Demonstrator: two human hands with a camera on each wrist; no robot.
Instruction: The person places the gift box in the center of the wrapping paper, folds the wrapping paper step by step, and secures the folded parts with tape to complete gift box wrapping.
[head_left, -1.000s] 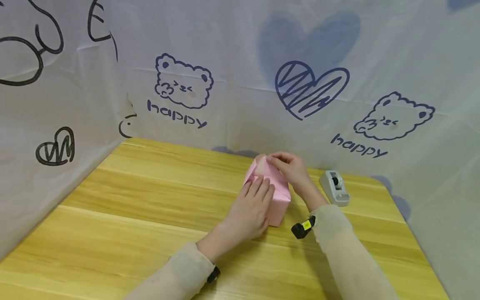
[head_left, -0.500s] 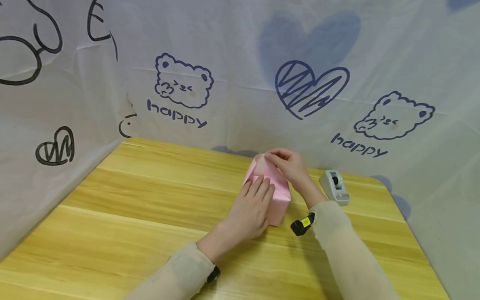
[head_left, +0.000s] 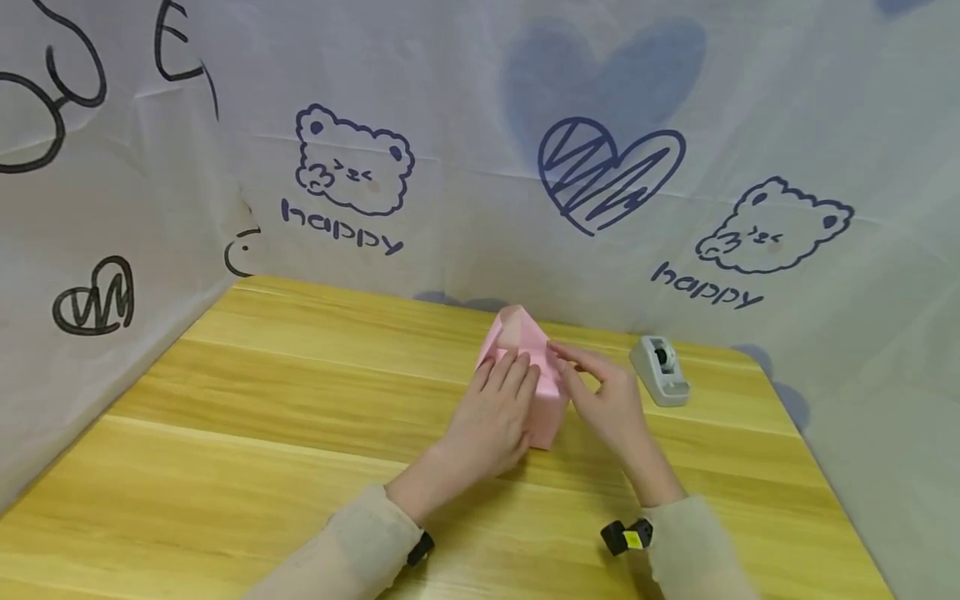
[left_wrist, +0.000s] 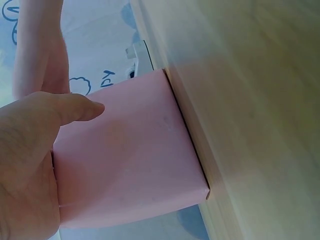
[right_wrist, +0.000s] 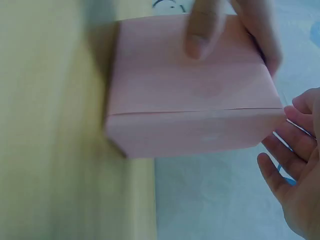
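Observation:
A box wrapped in pink paper (head_left: 546,423) stands on the table, its top paper folded up into a pointed flap (head_left: 531,340) at the back. My left hand (head_left: 486,421) holds it, fingers laid over the top and the thumb (left_wrist: 80,111) against a side face. At the box's right edge is my right hand (head_left: 613,402), index finger and thumb at the folded paper. Its fingers look loosely bent and spread in the right wrist view, fingertips by the box corner (right_wrist: 275,117). The left fingertips hide part of the top folds.
A grey-white tape dispenser (head_left: 662,372) stands right of the box near the table's back edge. The wooden table (head_left: 300,375) meets a printed cloth (head_left: 465,208) behind and at the sides.
My right hand has left the flap's peak and come down along the box's right edge towards me. The left hand keeps its place on the box. The head view has shifted slightly.

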